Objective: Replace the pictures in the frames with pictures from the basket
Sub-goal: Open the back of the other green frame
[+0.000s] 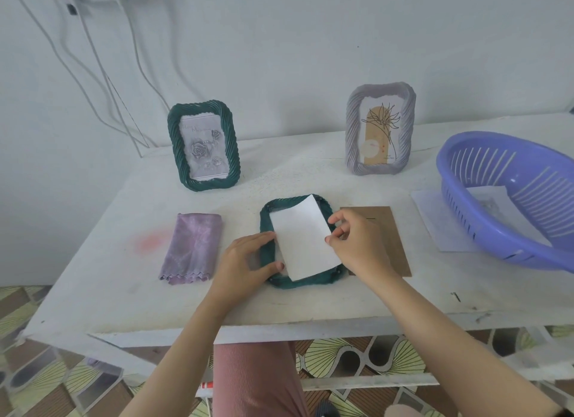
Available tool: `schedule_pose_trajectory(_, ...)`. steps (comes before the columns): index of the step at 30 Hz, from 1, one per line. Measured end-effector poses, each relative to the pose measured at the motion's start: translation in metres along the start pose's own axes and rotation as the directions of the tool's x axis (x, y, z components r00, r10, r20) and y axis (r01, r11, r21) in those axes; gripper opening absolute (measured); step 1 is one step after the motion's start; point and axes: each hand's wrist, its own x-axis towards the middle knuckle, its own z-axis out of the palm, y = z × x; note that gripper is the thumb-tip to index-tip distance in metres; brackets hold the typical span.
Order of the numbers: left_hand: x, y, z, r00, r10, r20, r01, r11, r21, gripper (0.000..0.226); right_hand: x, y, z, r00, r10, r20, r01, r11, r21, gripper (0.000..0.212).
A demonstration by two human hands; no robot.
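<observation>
Head view, right hand [354, 242] pinching picture [302, 238]

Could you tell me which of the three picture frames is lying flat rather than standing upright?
The dark green frame under both hands, lying face down with a white sheet on it. The other green frame and the lilac frame stand upright.

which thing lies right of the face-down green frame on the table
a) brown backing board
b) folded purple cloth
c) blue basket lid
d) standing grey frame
a: the brown backing board lies flat just right of the face-down green frame, partly under the right hand, which pinches the white picture; the folded purple cloth lies on the frame's left.
</observation>
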Motion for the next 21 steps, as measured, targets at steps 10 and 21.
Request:
schedule_pose_trajectory(10, 0.001, 0.001, -0.001, 1.0, -0.024, 0.002, 0.025, 0.999, -0.038, 0.051, 0.004, 0.01, -0.017, 0.993, 0.105, 0.057, -0.115, 0.97, 0.214, 0.024)
schedule_pose_trajectory(21, 0.004, 0.041, 0.001, 0.989, 0.028, -0.142, -0.065, 0.963, -0.261, 0.025, -0.01, 0.007, -0.053, 0.987, 0.159, -0.02, -0.116, 0.795, 0.595, 0.028)
